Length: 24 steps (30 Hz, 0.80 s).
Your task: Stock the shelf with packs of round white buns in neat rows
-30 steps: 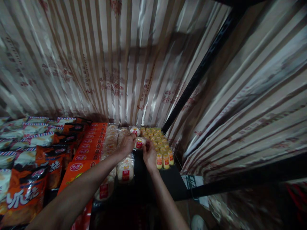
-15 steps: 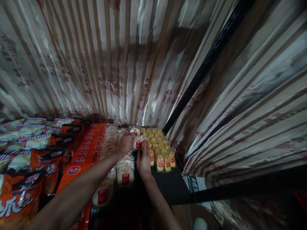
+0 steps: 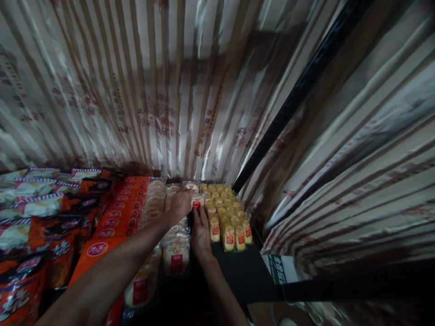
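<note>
A round pale cake in a clear wrapper with a red label (image 3: 196, 202) stands between my hands, near the back of the shelf. My left hand (image 3: 181, 204) has its fingers closed at the cake's left edge; the fingertips are partly hidden. From the front, my right hand (image 3: 201, 233) touches the cake's lower edge with straight fingers and holds nothing itself. Another wrapped cake (image 3: 191, 187) is just behind. Left of my hands runs a row of similar wrapped cakes (image 3: 176, 259). To the right stand rows of small yellow packaged cakes (image 3: 229, 237).
Orange packets (image 3: 97, 249) and orange-black snack bags (image 3: 56, 235) fill the shelf's left side, with white bags (image 3: 20, 210) behind them. A striped curtain (image 3: 170, 90) hangs at the back. A black pole (image 3: 288, 108) slants up on the right, above the dark shelf surface (image 3: 244, 271).
My right hand has slid from the cake's right side to its lower front edge. The left hand stays at the cake. The view has shifted slightly.
</note>
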{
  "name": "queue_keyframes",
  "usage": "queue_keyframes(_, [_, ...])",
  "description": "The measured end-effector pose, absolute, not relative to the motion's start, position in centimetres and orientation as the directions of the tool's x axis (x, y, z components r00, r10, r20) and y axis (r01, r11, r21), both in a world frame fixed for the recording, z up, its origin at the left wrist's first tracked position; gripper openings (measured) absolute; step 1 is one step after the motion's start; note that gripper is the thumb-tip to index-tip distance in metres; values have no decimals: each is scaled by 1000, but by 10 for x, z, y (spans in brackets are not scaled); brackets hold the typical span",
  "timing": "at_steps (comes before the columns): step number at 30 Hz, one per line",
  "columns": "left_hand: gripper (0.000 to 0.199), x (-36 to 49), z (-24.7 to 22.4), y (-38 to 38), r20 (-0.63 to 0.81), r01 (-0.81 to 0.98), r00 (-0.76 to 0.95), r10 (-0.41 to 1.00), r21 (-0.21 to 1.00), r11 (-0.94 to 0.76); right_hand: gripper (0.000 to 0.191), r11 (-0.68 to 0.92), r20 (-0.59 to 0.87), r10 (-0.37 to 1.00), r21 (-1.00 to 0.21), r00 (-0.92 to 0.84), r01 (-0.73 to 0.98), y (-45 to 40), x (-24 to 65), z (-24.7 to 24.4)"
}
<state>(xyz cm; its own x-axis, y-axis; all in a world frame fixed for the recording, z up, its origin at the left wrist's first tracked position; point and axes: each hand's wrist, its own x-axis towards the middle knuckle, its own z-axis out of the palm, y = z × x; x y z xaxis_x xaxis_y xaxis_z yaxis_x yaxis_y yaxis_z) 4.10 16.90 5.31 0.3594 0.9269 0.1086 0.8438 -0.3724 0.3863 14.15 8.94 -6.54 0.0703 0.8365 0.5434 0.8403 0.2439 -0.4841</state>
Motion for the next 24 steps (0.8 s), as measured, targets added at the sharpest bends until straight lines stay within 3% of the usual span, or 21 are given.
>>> queue_keyframes(6, [27,47,52,181,88,868,361,928,332,-369,77,240,532,845,-465,52,852,92,141,-67])
queue_keyframes(14, [29,45,43,196,66,885,373,925,273,-376,69,260,510,860,-438,-1,860,109,140,-66])
queue_keyframes(24, [26,48,40,207,49,883,338,940,329,-335,79,266,444,895,-452,-43,852,112,143,-63])
